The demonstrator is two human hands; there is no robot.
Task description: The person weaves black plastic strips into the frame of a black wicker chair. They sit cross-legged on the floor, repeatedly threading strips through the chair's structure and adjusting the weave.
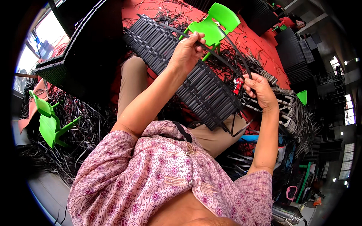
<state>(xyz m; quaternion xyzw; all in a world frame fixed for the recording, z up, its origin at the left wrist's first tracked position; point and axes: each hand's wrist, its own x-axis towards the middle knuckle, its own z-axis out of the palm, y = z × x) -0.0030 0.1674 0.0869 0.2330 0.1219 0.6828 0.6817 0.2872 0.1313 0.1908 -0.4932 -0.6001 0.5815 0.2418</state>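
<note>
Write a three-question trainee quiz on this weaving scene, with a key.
1. True or false: both hands grip the same black strip.
2. What lies across the person's lap? A) a black woven panel B) a wooden board C) a metal tray
3. What colour is the small plastic chair behind the panel?

Key: 1 true: the left hand and the right hand each pinch it. 2 A. 3 green.
</note>
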